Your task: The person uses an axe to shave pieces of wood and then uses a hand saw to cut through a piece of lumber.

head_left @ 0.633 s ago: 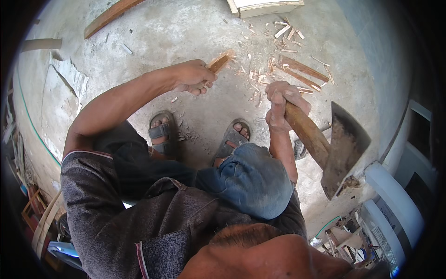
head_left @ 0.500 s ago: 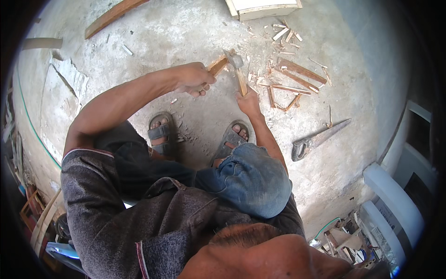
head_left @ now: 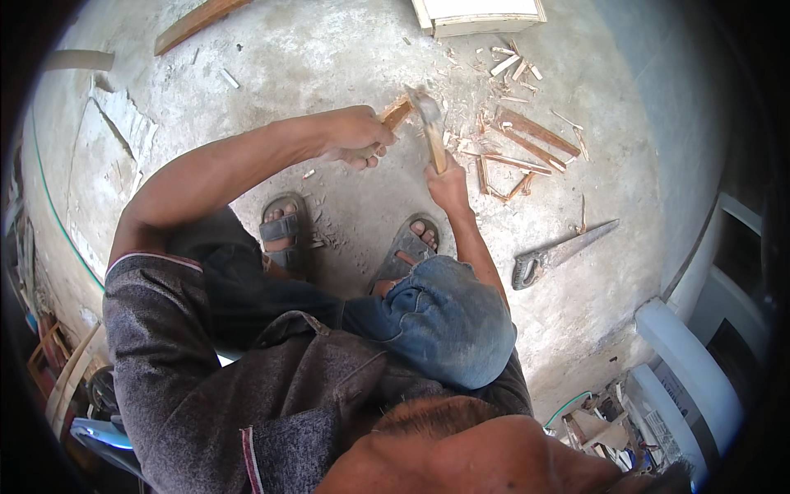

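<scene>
My left hand (head_left: 360, 138) is closed around a short strip of brown wood (head_left: 396, 112), whose rough far end points up and to the right. In my right hand (head_left: 448, 184), the fingers wrap round the wooden handle of a hammer (head_left: 435, 146). Its grey metal head, slightly smeared, is at the wood's far end; whether the two touch I cannot tell. Both hands are out in front of me, above the concrete floor and beyond my sandalled feet.
Broken wood strips (head_left: 535, 136) and splinters lie right of my hands. A handsaw (head_left: 564, 253) rests on the floor nearer me. Far ahead are a pale box-like piece (head_left: 485, 25) and a brown board (head_left: 197, 26). A green hose (head_left: 51, 198) runs along the left.
The hammer's head has tilted slightly and looks more blurred. Both hands have shifted a little in the picture, as has the whole view. Each keeps its hold.
</scene>
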A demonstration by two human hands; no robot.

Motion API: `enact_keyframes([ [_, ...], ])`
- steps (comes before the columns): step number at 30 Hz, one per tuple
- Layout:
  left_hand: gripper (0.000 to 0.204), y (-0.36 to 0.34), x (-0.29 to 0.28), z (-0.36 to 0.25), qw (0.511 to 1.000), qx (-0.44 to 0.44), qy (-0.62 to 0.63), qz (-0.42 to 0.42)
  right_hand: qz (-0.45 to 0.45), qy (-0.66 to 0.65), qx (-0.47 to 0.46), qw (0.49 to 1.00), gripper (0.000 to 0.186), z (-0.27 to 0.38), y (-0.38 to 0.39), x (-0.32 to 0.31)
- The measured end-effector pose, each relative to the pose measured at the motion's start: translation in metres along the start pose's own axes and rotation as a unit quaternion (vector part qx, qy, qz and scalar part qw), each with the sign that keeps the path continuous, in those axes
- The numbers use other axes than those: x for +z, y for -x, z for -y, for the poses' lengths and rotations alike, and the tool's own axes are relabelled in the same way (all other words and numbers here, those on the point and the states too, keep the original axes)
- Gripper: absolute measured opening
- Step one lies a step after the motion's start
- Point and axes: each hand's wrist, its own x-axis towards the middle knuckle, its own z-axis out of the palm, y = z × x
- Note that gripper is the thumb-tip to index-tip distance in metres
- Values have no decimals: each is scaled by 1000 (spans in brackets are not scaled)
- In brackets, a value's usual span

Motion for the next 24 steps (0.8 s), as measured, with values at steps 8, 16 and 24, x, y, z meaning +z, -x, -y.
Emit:
enact_keyframes([
  [8, 26, 5, -4, 7, 1000, 7, 8, -9, -102, -394, -31, 913, 15, 71, 20, -81],
  [16, 29, -3, -8, 10, 1000, -15, -9, 12, 87, -53, 115, 988, 9, -11, -4, 18],
  [24, 30, 3, -11, 5, 1000, -6, 24, -16, -121, -399, -87, 905, 18, 94, 17, -91],
])
